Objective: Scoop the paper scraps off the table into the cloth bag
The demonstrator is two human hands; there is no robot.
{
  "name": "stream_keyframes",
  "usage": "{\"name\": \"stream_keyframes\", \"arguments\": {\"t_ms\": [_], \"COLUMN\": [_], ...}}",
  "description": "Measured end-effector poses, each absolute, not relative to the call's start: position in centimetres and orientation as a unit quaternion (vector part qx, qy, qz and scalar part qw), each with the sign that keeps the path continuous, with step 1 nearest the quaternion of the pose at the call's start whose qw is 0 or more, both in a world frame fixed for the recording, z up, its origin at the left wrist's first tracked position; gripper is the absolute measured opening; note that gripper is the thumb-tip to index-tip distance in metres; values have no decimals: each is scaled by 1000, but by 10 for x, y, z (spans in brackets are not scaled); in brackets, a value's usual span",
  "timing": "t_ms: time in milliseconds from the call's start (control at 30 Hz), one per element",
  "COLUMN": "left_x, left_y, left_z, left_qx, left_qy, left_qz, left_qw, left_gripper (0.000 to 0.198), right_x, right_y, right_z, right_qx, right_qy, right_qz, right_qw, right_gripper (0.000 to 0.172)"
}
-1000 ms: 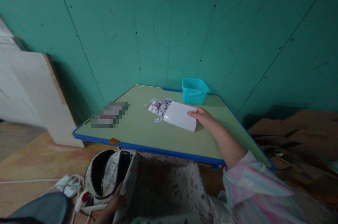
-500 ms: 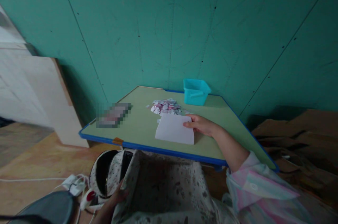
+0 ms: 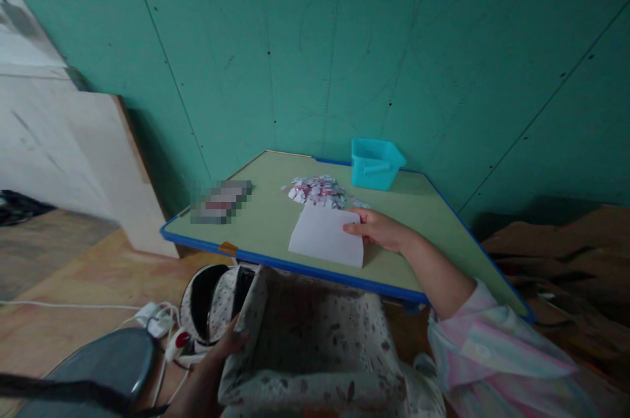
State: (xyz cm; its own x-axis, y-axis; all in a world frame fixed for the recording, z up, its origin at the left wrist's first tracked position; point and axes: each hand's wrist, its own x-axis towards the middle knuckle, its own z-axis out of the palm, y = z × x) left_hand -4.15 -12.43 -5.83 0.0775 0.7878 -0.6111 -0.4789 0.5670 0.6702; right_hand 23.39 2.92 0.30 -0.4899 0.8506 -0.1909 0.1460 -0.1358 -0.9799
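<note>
My right hand [image 3: 378, 230] pinches the right edge of a white sheet of paper [image 3: 325, 237] that lies near the front of the green table [image 3: 275, 221]. Just behind the sheet sits a heap of small white and pink paper scraps [image 3: 317, 189]. A turquoise plastic bin [image 3: 375, 164] stands at the table's back edge. Low in the picture, my left hand [image 3: 231, 344] grips the rim of a spotted cloth bag [image 3: 315, 346] held open under the table's front edge.
A blurred-out flat object [image 3: 220, 200] lies on the table's left side. On the wooden floor at left are a power strip with white cables [image 3: 165, 326] and a dark grey rounded object [image 3: 105, 365]. Brown cardboard [image 3: 556, 241] is piled at right. A teal wall stands behind.
My right hand has pulled the sheet off the scrap heap and toward the table's front edge. The left hand stays on the bag's rim. The view has shifted a little.
</note>
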Motion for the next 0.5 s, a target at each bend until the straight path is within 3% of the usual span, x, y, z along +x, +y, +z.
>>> {"name": "stream_keyframes", "arguments": {"t_ms": [167,500], "left_x": [-41,-35], "left_y": [-125,-126], "left_z": [-57,-51], "left_qx": [116,161], "left_qy": [489,487], "left_qz": [446,469], "left_qw": [741,719], "left_gripper": [56,40], "right_x": [233,235], "right_y": [24,19], "right_z": [5,12], "right_qx": [-414,-400], "right_qy": [-610,-611], "right_qz": [627,645], "right_qw": [252,225], "right_gripper": [34,34]}}
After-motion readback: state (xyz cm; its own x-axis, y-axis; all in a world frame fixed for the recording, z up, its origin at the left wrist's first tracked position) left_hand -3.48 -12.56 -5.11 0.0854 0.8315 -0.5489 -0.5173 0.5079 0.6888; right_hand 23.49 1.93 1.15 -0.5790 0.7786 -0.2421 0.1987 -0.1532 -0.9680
